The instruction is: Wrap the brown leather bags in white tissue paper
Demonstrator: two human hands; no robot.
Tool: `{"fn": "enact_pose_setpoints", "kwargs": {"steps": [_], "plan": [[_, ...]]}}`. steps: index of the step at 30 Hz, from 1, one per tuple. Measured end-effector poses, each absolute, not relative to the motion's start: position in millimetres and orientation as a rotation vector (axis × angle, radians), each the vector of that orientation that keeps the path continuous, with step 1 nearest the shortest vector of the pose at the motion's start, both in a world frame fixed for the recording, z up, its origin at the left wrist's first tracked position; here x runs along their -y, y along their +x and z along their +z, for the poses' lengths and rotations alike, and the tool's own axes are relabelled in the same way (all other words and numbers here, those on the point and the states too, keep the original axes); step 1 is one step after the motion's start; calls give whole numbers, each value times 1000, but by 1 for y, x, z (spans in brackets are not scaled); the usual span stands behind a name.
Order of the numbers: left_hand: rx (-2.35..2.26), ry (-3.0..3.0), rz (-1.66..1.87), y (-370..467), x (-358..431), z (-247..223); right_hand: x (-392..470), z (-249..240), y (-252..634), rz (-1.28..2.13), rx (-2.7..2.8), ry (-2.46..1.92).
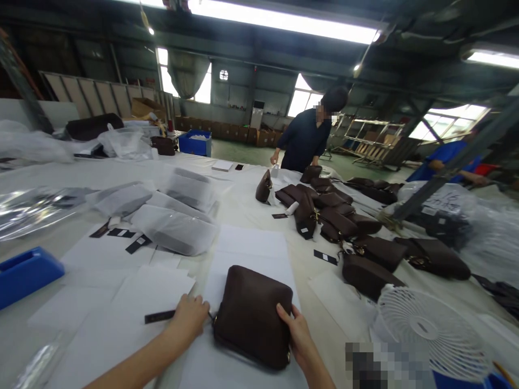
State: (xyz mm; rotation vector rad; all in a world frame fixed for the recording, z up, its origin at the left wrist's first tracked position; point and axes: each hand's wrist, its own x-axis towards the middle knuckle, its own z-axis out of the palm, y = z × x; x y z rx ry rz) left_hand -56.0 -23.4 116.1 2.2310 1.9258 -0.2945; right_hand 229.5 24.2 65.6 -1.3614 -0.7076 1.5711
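Dark brown bag on the white-covered table

Your right hand (300, 334) grips the bag (253, 316); your left (191, 315) closes near a dark tag (159, 316). Strip lights (284, 20) glow over the workshop.

A dark brown bag (253, 316) with a smooth, leather-like surface and rounded corners is seen at the lower centre of the frame, placed over white paper (254, 243). Its broad face is turned up, and its outline, roughly square, is slightly rotated, with the top edge sloped down to the right. Small gold-toned metal parts are shown at its left edge and lower right corner. A narrow dark tag (159, 317) is seen left of the bag, laid nearly level; whether they are joined is hidden.
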Motion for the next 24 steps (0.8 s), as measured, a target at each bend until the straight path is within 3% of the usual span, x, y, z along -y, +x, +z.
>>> {"fn": "enact_pose_setpoints", "kwargs": {"steps": [3, 7, 18, 24], "plan": [[-1955, 2232, -213, -49, 28, 102, -27, 58, 230, 1592, 767, -1342], [-1851, 2361, 190, -29, 32, 90, -32, 60, 231, 1591, 800, -1346], [-1667, 2252, 402, -6, 27, 47, -39, 56, 235, 1511, 1022, -1382], [-1645, 2302, 411, -15, 18, 32, -82, 60, 266, 757, 1487, -1752]]}}
